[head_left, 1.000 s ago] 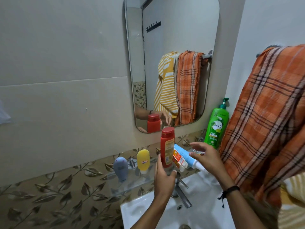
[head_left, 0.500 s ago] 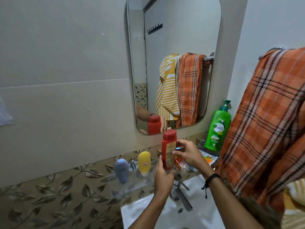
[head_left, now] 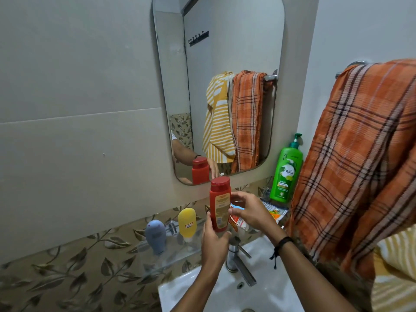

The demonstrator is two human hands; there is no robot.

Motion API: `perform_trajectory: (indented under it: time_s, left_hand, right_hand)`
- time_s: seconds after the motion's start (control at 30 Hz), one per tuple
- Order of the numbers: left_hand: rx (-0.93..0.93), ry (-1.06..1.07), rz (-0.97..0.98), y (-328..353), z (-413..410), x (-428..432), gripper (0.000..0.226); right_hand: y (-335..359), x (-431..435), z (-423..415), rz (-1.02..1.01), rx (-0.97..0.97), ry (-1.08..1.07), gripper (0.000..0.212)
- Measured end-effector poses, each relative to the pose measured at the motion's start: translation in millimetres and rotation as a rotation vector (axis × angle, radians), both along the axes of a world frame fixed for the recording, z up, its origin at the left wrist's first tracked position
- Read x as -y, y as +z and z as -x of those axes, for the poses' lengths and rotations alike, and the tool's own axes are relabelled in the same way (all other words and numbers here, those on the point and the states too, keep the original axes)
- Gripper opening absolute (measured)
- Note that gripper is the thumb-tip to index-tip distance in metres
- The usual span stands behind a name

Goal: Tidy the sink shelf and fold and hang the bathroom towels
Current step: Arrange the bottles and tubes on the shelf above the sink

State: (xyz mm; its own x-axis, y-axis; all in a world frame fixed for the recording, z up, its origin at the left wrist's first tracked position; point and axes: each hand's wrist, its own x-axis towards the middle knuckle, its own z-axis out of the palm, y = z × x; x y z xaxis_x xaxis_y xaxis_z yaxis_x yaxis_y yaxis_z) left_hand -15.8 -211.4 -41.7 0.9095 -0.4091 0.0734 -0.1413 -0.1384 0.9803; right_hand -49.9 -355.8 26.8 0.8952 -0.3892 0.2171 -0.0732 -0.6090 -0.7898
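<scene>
left hand (head_left: 212, 239) grips the red bottle (head_left: 220, 204) round its lower half and holds it upright over the near edge of the glass shelf (head_left: 171, 255), above the tap (head_left: 236, 255). on the far left of the shelf a grey-blue bottle (head_left: 155, 236) and a yellow bottle (head_left: 187, 224) stand on their caps, just apart. the red bottle would sit best in the gap right of the yellow one, lowered straight down so the base lands flat and back from the glass edge.

right hand (head_left: 249, 212) curls its fingers against the bottle's right side, over a tube (head_left: 236, 219) lying there; whether it grips anything i cannot tell. it should push the tube aside before the bottle comes down. packets (head_left: 275, 211) lie farther right, then a green pump bottle (head_left: 286, 174) and an orange checked towel (head_left: 360, 154) on the rail.

a second ago the right hand was spread open farther right above the tube; it has since moved in to the bottle, which has barely shifted.
</scene>
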Motion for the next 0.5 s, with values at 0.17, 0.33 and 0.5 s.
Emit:
perform_trajectory:
  time_s: [0.17,0.33,0.5]
  left_hand:
    - [-0.001,0.024,0.031,-3,3,-6,0.091]
    - [0.034,0.093,0.098,-9,30,-12,0.091]
    - [0.197,0.096,0.109,-18,52,-8,0.077]
  right_hand:
    - [-3,28,37,0.193,-0.124,-0.212,0.051]
    - [-25,32,77,0.406,-0.330,-0.267,0.064]
    - [-42,28,83,0.503,-0.267,-0.344,0.052]
